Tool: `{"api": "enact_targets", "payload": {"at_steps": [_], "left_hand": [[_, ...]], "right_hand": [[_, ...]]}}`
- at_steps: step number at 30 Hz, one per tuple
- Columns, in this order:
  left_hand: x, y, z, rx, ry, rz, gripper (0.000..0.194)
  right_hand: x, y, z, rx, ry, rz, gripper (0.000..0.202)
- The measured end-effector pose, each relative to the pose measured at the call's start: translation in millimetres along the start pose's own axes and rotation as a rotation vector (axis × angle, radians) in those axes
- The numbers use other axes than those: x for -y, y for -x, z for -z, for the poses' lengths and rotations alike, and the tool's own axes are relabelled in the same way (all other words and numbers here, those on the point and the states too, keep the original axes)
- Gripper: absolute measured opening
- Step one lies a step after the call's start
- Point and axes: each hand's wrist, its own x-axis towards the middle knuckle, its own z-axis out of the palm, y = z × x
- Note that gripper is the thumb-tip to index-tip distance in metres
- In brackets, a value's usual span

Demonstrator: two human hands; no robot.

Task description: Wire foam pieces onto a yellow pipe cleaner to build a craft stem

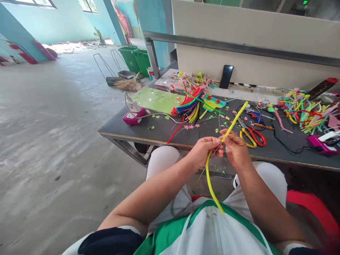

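A fuzzy yellow pipe cleaner [210, 180] runs through both hands, one end pointing up over the table and the other hanging down to the shirt. My left hand [208, 148] pinches it near its middle. Close beside, my right hand [236, 147] is closed on the upper part, thumb against fingers. A thin wire passes between the fingers and sticks out below; where it attaches is hidden. Just beyond the right hand lie scissors with yellow and red handles [257, 137]. A bundle of coloured pipe cleaners [190, 102] lies farther back on the table.
The dark table [117, 122] carries green and pink scraps, a green mat [156, 102] and a magenta power strip [134, 116]. A phone [226, 77] leans at the back. More pipe cleaner pieces [308, 109] are heaped right. Green bins [135, 60] and a broom [130, 83] stand beyond.
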Motion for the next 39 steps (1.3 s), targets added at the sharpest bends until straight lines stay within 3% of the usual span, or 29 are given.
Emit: {"api": "enact_targets", "payload": {"at_steps": [6, 11, 16, 22, 28, 32, 39], "left_hand": [[-2.3, -0.8, 0.7, -0.026, -0.009, 0.028, 0.016], [-2.6, -0.9, 0.7, 0.041, -0.027, 0.063, 0.019], [1.1, -1.2, -3.6, 0.043, -0.04, -0.06, 0.021], [-10.1, -3.4, -6.4, -0.144, -0.291, -0.347, 0.018], [-7.4, -3.8, -8.5, -0.378, -1.045, -0.799, 0.007], [6.0, -5.9, -8.7, -0.339, -1.348, -1.105, 0.012], [14.7, -9.5, -6.9, -0.228, -1.409, -1.216, 0.012]], "right_hand": [[-1.1, -1.2, -0.9, 0.011, -0.065, -0.022, 0.009], [1.4, -2.5, 3.7, 0.072, -0.116, -0.042, 0.009], [-1.0, -3.8, 4.4, 0.109, -0.145, -0.153, 0.013], [-1.2, 1.3, -3.9, -0.17, 0.012, -0.108, 0.011], [10.8, 10.0, -12.8, -0.179, 0.067, -0.089, 0.02], [8.1, 12.4, -14.6, -0.282, 0.071, -0.057, 0.019], [9.1, 10.9, -1.4, -0.311, 0.434, 0.075, 0.02]]}}
